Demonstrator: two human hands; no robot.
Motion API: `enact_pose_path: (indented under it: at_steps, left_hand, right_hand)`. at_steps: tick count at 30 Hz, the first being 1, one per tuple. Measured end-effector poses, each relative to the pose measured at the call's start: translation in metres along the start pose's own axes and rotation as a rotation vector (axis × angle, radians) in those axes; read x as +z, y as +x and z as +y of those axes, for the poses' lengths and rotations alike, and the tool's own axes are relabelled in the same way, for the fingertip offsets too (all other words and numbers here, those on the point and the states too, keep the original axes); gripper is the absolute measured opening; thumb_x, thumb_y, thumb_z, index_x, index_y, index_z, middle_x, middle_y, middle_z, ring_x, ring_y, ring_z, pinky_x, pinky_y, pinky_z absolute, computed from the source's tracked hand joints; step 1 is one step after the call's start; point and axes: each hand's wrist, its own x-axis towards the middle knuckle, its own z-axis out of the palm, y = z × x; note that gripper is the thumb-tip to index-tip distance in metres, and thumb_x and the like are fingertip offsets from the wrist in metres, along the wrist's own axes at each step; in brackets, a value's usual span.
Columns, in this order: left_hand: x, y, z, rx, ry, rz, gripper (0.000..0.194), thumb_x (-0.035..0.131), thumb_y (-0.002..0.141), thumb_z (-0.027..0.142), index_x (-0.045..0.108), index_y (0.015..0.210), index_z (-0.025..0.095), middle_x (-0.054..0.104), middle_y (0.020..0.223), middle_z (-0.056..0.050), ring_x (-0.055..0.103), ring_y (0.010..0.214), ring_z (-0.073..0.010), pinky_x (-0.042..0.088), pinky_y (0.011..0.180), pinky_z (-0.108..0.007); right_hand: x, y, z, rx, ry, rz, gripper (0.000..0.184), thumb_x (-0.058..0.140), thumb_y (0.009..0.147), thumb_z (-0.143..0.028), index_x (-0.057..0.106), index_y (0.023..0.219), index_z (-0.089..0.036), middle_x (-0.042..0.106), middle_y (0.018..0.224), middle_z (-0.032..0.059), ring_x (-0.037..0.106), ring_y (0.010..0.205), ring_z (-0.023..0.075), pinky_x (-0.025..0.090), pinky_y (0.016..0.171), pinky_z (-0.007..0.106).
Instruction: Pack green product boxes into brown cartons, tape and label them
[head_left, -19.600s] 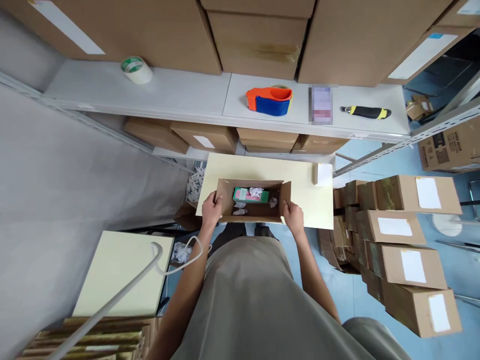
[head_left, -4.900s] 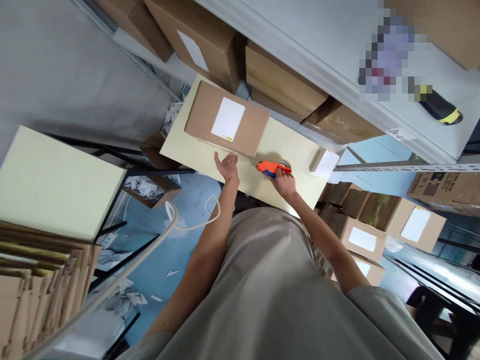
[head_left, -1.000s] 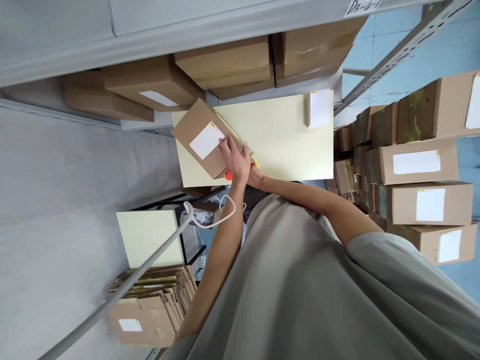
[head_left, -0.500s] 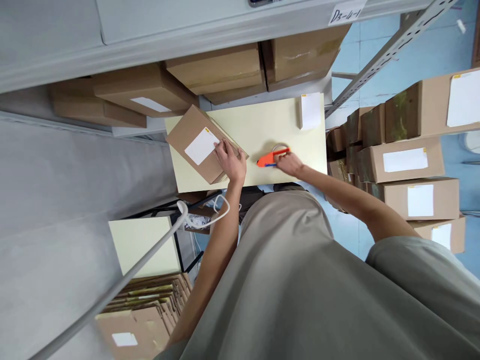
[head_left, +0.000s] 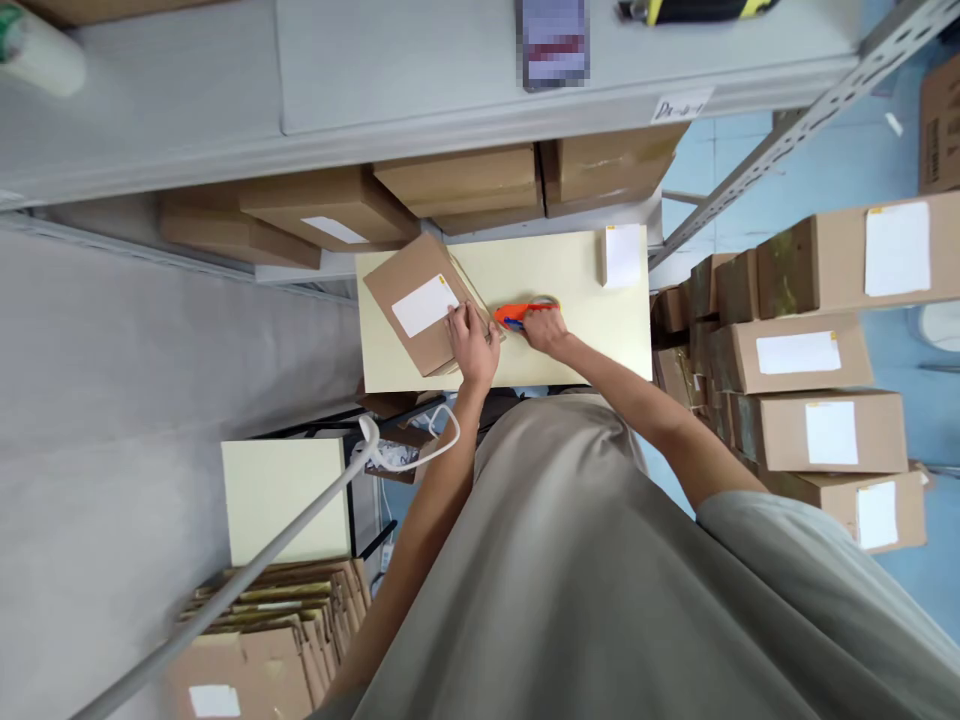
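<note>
A brown cardboard box (head_left: pixel 405 268) lies at an angle on the left part of the pale table (head_left: pixel 570 350), a white label (head_left: pixel 424 305) on its upper face. My left hand (head_left: pixel 474 345) rests on the box's right side, fingers spread, their tips at the label's edge and the thumb near the box's edge. My right hand (head_left: pixel 546 328) is closed around an orange tape dispenser (head_left: pixel 512 316) with a roll of tape and a blue part. The dispenser's front end is right by the box's right edge; whether it touches cannot be made out.
A small white stack (head_left: pixel 622 255) stands on the table's back right. Behind it, a metal shelf (head_left: pixel 465 180) holds cartons (head_left: pixel 465 178). Labelled boxes (head_left: pixel 825 430) are piled at right. Flattened cartons (head_left: pixel 255 660) and a grey pole (head_left: pixel 247 570) are at lower left.
My right hand has brought the tape dispenser left to the box's edge. My left hand stays on the box. The view has shifted, showing more of the upper shelf.
</note>
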Motion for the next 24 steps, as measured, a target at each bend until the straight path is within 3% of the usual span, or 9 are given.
enact_pose_path:
  at_steps: [4, 8, 11, 15, 19, 24]
  left_hand:
    - [0.000, -0.004, 0.001, 0.032, 0.042, 0.020, 0.064, 0.052, 0.103, 0.027, 0.052, 0.162, 0.004, 0.050, 0.168, -0.028, 0.026, 0.173, -0.0387, 0.020, 0.141, -0.058]
    - [-0.008, -0.010, -0.001, 0.101, 0.058, 0.009, 0.063, 0.054, 0.100, 0.023, 0.054, 0.160, 0.004, 0.053, 0.165, -0.027, 0.034, 0.169, -0.0418, 0.024, 0.141, -0.059]
    - [-0.019, -0.006, 0.002, 0.095, 0.021, 0.044, 0.059, 0.063, 0.094, 0.022, 0.061, 0.153, 0.011, 0.062, 0.156, -0.024, 0.047, 0.160, -0.0445, 0.035, 0.136, -0.061]
    - [-0.040, 0.016, 0.019, 0.060, -0.104, 0.119, 0.045, 0.070, 0.090, 0.025, 0.069, 0.135, 0.020, 0.072, 0.127, -0.021, 0.068, 0.129, -0.0430, 0.055, 0.116, -0.062]
    - [-0.080, 0.048, 0.051, 0.271, -0.313, 0.258, 0.033, 0.062, 0.097, 0.022, 0.068, 0.129, 0.026, 0.073, 0.122, -0.014, 0.071, 0.119, -0.0342, 0.060, 0.109, -0.053]
    - [-0.143, 0.115, 0.087, 0.369, -0.484, 0.465, 0.043, 0.060, 0.102, 0.024, 0.061, 0.146, 0.024, 0.067, 0.138, -0.017, 0.066, 0.134, -0.0311, 0.055, 0.118, -0.048]
  right_hand:
    - [0.003, -0.001, -0.015, 0.169, 0.044, -0.020, 0.043, 0.053, 0.112, -0.028, 0.075, 0.133, 0.002, 0.076, 0.134, 0.0326, 0.074, 0.124, 0.0362, 0.054, 0.101, 0.042]
    - [-0.012, -0.001, -0.013, 0.245, -0.005, 0.031, 0.045, 0.049, 0.114, -0.030, 0.074, 0.134, 0.002, 0.076, 0.131, 0.0352, 0.076, 0.122, 0.0380, 0.057, 0.098, 0.042]
    - [-0.031, -0.014, -0.018, 0.274, -0.032, 0.100, 0.052, 0.045, 0.117, -0.038, 0.069, 0.140, 0.001, 0.077, 0.130, 0.0323, 0.078, 0.119, 0.0355, 0.058, 0.095, 0.038]
    - [-0.059, -0.031, -0.044, 0.349, 0.189, 0.171, 0.052, 0.041, 0.117, -0.051, 0.068, 0.137, -0.012, 0.080, 0.129, 0.0251, 0.080, 0.119, 0.0348, 0.059, 0.087, 0.036]
    - [-0.116, -0.035, -0.083, 0.276, 0.311, 0.342, 0.047, 0.032, 0.118, -0.050, 0.061, 0.138, -0.019, 0.083, 0.115, 0.0177, 0.082, 0.106, 0.0334, 0.059, 0.080, 0.036]
    - [-0.219, -0.009, -0.136, 0.133, 0.161, 0.565, 0.042, 0.029, 0.115, -0.036, 0.053, 0.142, -0.014, 0.079, 0.123, 0.0216, 0.077, 0.112, 0.0352, 0.060, 0.088, 0.040]
